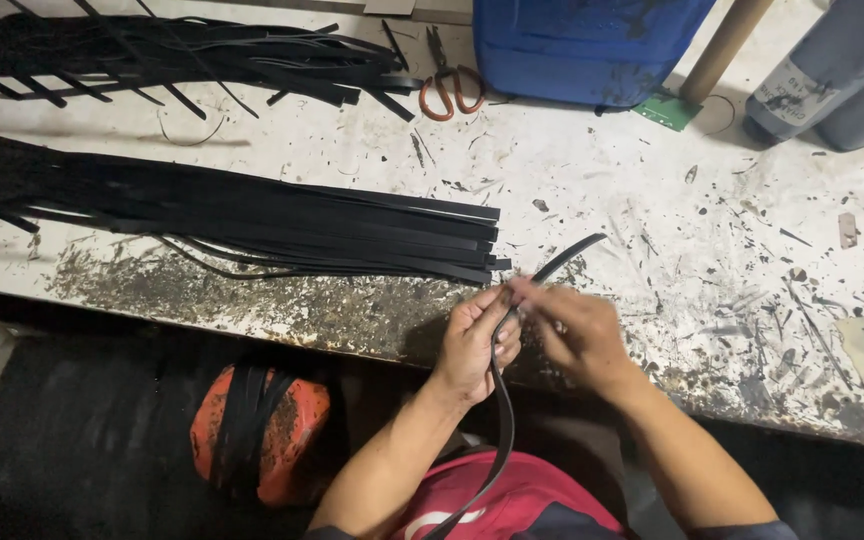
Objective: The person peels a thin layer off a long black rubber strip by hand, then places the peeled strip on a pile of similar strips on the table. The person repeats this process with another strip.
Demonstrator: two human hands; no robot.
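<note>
My left hand [477, 345] and my right hand [577, 335] meet at the front edge of a stained white workbench [652, 200]. Both pinch one long black strip [504, 400]. Its tip [572, 250] sticks up past my fingers over the bench, and its tail runs down toward my lap. My right hand is blurred. Just left of my hands lies a flat bundle of several black strips [252, 220], their ends close to my left hand.
A second pile of black strips [152, 55] lies at the back left. Orange-handled scissors [449, 85], a blue canister [582, 45], a cardboard tube [722, 45] and grey containers [837, 75] stand along the back. An orange stool [262, 430] draped with strips is below left.
</note>
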